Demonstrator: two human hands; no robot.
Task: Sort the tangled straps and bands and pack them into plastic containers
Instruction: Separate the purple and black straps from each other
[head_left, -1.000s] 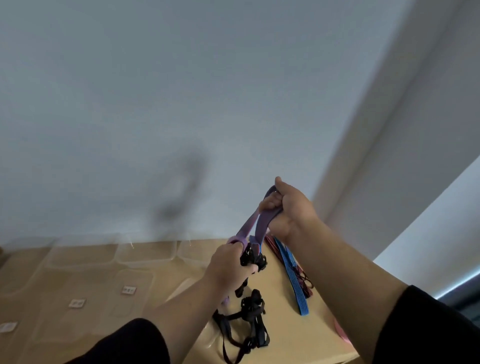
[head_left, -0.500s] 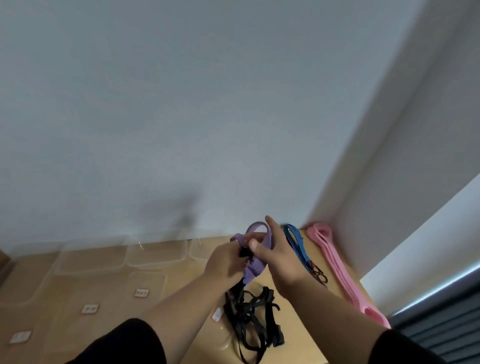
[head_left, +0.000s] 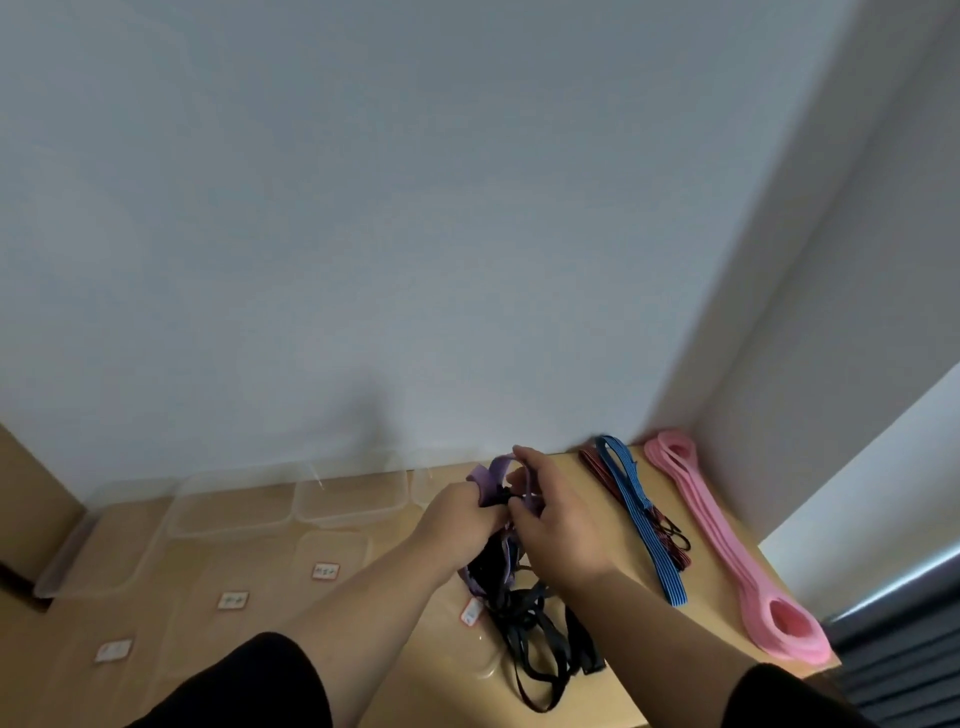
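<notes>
You hold the purple band (head_left: 491, 475) just above the table (head_left: 727, 618), your left hand (head_left: 457, 514) and right hand (head_left: 558, 525) both curled round it. Black straps (head_left: 524, 623) hang tangled below your grip; the blue strap (head_left: 641, 517) and pink band (head_left: 727, 545) lie to its right.

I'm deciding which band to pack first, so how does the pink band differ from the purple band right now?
The pink band lies stretched out flat on the table by the right wall, touched by no hand; the purple band is lifted, gripped by the left hand and right hand. The pink band lies apart from the pile, while the purple band runs into the black straps. Both are flat loops.
</notes>
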